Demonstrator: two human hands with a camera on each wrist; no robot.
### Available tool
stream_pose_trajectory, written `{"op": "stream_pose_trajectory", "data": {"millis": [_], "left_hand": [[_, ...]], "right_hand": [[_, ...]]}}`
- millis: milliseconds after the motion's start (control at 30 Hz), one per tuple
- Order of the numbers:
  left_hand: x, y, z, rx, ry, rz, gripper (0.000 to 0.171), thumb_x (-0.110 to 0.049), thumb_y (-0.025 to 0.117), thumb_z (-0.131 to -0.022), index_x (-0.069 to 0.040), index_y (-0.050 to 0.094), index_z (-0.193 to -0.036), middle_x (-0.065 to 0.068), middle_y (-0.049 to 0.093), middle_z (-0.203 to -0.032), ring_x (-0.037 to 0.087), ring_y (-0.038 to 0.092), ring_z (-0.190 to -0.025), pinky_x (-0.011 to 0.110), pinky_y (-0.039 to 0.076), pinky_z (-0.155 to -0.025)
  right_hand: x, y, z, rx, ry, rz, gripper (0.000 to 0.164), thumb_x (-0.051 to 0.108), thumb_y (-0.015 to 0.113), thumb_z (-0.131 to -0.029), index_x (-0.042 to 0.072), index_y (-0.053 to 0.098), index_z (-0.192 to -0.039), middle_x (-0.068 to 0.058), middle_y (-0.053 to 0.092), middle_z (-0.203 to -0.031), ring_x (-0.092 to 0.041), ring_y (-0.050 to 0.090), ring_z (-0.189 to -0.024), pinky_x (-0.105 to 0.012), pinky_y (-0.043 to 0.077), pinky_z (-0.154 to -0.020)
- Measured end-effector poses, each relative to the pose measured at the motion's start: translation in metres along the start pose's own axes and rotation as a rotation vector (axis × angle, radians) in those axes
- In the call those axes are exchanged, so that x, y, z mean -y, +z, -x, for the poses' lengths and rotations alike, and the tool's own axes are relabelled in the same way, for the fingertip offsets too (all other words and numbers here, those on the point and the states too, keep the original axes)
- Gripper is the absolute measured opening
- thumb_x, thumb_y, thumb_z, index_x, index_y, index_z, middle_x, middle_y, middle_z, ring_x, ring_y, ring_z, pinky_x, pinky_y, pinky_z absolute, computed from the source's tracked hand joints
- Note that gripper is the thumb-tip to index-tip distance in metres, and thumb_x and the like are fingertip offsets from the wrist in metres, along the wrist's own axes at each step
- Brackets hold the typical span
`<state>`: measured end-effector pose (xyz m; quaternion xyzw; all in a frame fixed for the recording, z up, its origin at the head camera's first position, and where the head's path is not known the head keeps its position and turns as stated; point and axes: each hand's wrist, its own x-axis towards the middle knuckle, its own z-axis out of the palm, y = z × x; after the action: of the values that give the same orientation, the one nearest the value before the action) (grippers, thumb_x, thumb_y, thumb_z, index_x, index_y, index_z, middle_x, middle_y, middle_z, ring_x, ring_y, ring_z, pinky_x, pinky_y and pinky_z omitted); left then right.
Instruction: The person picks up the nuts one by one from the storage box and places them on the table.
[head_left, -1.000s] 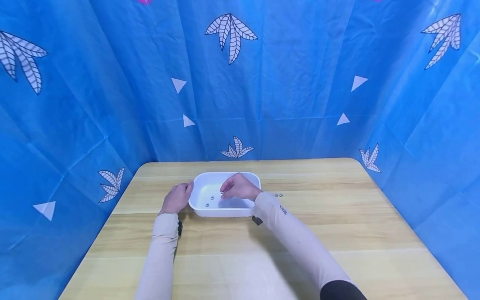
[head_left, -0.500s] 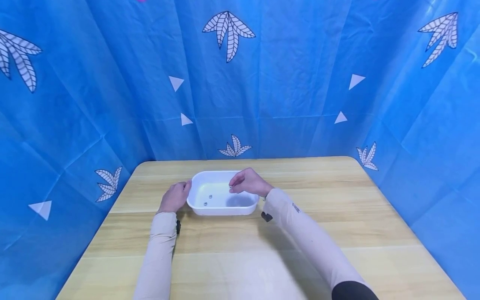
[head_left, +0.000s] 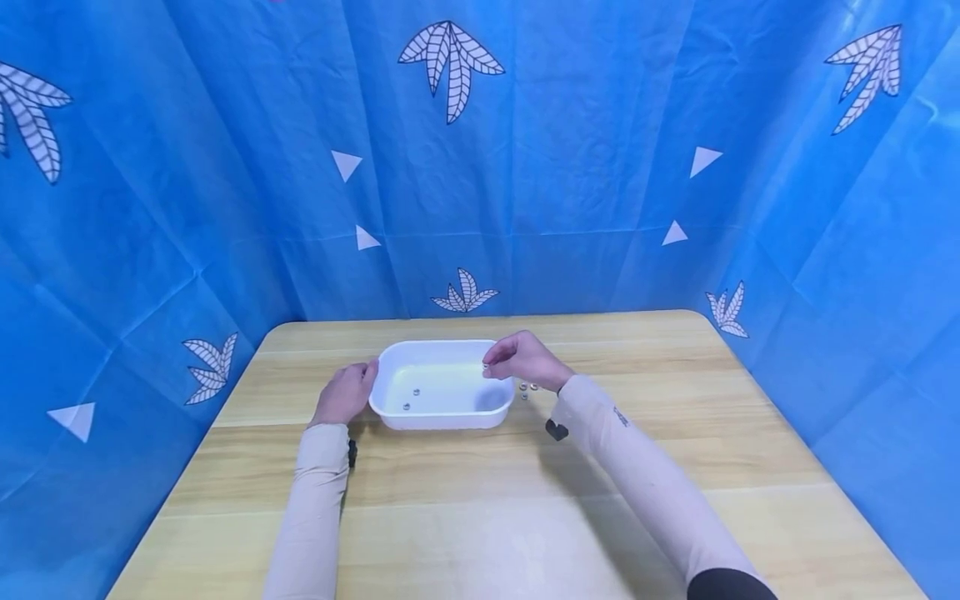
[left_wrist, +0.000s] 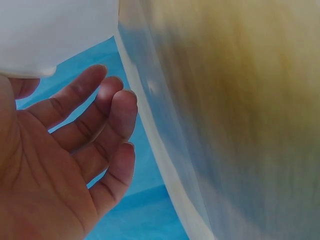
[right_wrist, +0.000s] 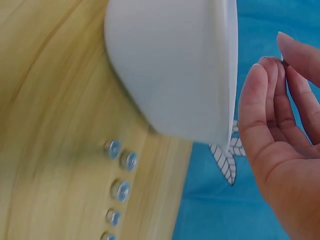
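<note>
Grained table [head_left: 450, 500], smooth tray [head_left: 442, 422], left hand [head_left: 345, 394] loose, right hand [head_left: 523, 358] with pinched metal bit [head_left: 486, 365]

The tray [head_left: 442, 422] stands on the table [head_left: 450, 517], in front of the curtain [head_left: 570, 167]. Two metal pieces [head_left: 407, 407] lie inside the tray, in its left half. At least five loose pieces [right_wrist: 120, 190] lie just right of the tray. My left hand [head_left: 345, 393] touches the tray's left end; my right hand [head_left: 525, 360] pinches one piece [head_left: 486, 365] above its right end.
</note>
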<state>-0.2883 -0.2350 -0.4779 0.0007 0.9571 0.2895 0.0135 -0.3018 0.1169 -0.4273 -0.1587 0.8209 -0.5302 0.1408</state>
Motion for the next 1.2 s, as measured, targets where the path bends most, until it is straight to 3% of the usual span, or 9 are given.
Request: {"op": "stream_pose_trajectory", "data": {"millis": [167, 300, 400, 500, 667, 833, 1033, 1200], "left_hand": [[0.001, 0.000, -0.001, 0.008, -0.003, 0.010, 0.072, -0.052, 0.023, -0.111, 0.003, 0.057, -0.142, 0.024, 0.068, -0.128, 0.039, 0.066, -0.117, 0.058, 0.052, -0.102], [0.001, -0.001, -0.001, 0.012, -0.006, 0.016, 0.073, -0.054, 0.022, -0.111, 0.002, 0.056, -0.143, 0.025, 0.067, -0.130, 0.040, 0.065, -0.119, 0.059, 0.051, -0.105], [0.000, -0.001, -0.001, 0.017, -0.009, 0.020, 0.073, -0.053, 0.023, -0.111, 0.002, 0.054, -0.145, 0.025, 0.067, -0.131, 0.040, 0.065, -0.121, 0.059, 0.050, -0.107], [-0.001, -0.002, -0.001, 0.012, -0.001, 0.018, 0.071, -0.051, 0.023, -0.111, 0.003, 0.054, -0.145, 0.026, 0.066, -0.131, 0.042, 0.064, -0.122, 0.060, 0.049, -0.107], [-0.001, -0.001, 0.001, 0.005, 0.008, 0.010, 0.070, -0.049, 0.023, -0.112, 0.004, 0.054, -0.145, 0.028, 0.064, -0.135, 0.046, 0.061, -0.127, 0.062, 0.047, -0.109], [-0.001, -0.002, 0.002, -0.001, 0.018, 0.005, 0.068, -0.047, 0.024, -0.112, 0.005, 0.053, -0.145, 0.030, 0.063, -0.137, 0.048, 0.059, -0.129, 0.062, 0.046, -0.111], [-0.002, -0.003, 0.003, 0.001, 0.009, 0.014, 0.067, -0.046, 0.025, -0.113, 0.005, 0.054, -0.144, 0.028, 0.066, -0.131, 0.045, 0.063, -0.124, 0.062, 0.048, -0.108], [-0.003, -0.003, 0.003, 0.004, 0.009, 0.016, 0.066, -0.046, 0.025, -0.113, 0.004, 0.054, -0.144, 0.028, 0.066, -0.131, 0.045, 0.063, -0.123, 0.062, 0.048, -0.108]], "right_hand": [[-0.010, -0.010, 0.006, -0.022, 0.023, -0.031, 0.026, 0.006, 0.080, -0.086, -0.002, 0.075, -0.111, -0.012, 0.079, -0.102, -0.027, 0.075, -0.094, -0.035, 0.063, -0.087], [-0.016, -0.018, 0.013, -0.046, 0.044, -0.021, 0.029, 0.008, 0.081, -0.087, -0.003, 0.075, -0.112, -0.009, 0.079, -0.100, -0.025, 0.074, -0.091, -0.044, 0.062, -0.088], [-0.022, -0.023, 0.016, -0.060, 0.053, -0.005, 0.028, 0.009, 0.081, -0.087, -0.002, 0.076, -0.112, -0.008, 0.079, -0.098, -0.014, 0.069, -0.081, -0.039, 0.061, -0.080], [-0.030, -0.026, 0.020, -0.066, 0.059, 0.000, 0.026, 0.009, 0.080, -0.087, -0.002, 0.076, -0.111, -0.011, 0.080, -0.099, -0.011, 0.068, -0.078, -0.037, 0.060, -0.078], [-0.043, -0.029, 0.026, -0.085, 0.080, -0.002, 0.023, 0.007, 0.081, -0.087, -0.002, 0.077, -0.107, -0.014, 0.080, -0.099, -0.024, 0.074, -0.088, -0.041, 0.061, -0.083], [-0.054, -0.029, 0.029, -0.109, 0.116, 0.018, 0.019, 0.007, 0.080, -0.088, -0.003, 0.077, -0.105, -0.016, 0.080, -0.098, -0.033, 0.074, -0.092, -0.037, 0.060, -0.075], [-0.063, -0.028, 0.034, -0.113, 0.124, 0.015, 0.021, 0.002, 0.077, -0.087, -0.007, 0.075, -0.106, -0.022, 0.078, -0.102, -0.022, 0.071, -0.079, -0.030, 0.058, -0.069], [-0.069, -0.026, 0.038, -0.100, 0.108, 0.047, 0.021, -0.001, 0.076, -0.087, -0.009, 0.073, -0.106, -0.024, 0.077, -0.102, -0.014, 0.066, -0.077, -0.026, 0.055, -0.069]]}}
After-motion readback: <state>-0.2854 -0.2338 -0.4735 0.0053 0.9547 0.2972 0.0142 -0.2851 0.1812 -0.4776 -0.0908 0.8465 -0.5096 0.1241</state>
